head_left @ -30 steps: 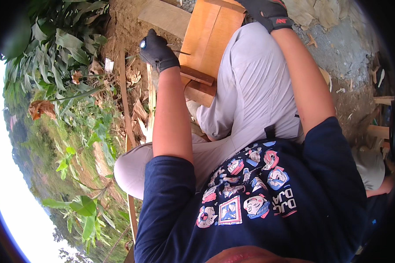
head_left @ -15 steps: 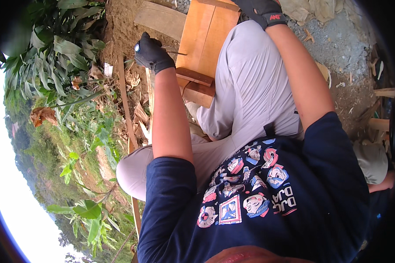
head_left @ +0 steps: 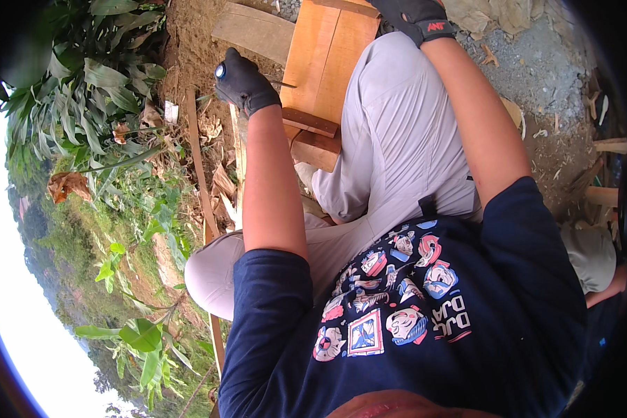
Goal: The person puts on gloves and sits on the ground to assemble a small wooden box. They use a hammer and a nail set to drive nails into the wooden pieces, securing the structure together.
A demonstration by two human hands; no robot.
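My left hand (head_left: pixel 246 83), in a black glove, is closed in a fist around a thin-shafted hand tool (head_left: pixel 286 85). A round blue-and-white handle end shows at the fist's left side, and the dark shaft points right, over the left edge of an orange-brown wooden board (head_left: pixel 322 59). Whether its tip touches the wood I cannot tell. At the board's near end lie a darker wooden crosspiece (head_left: pixel 311 122) and a short wooden block (head_left: pixel 316 149). My right hand (head_left: pixel 412 17), also black-gloved, is by the board's far right corner, above my knee; the frame's top edge cuts off its fingers.
My bent leg in grey trousers (head_left: pixel 404 104) presses close along the board's right side. A weathered plank (head_left: pixel 253 32) lies beyond my left hand. Leafy plants (head_left: pixel 111 76) grow on the left, grey rubble (head_left: pixel 536 76) spreads on the right, and another person's leg (head_left: pixel 589 258) shows at the right rim.
My left hand has shifted slightly to the right with the tool in it. My right hand and the board look nearly unmoved.
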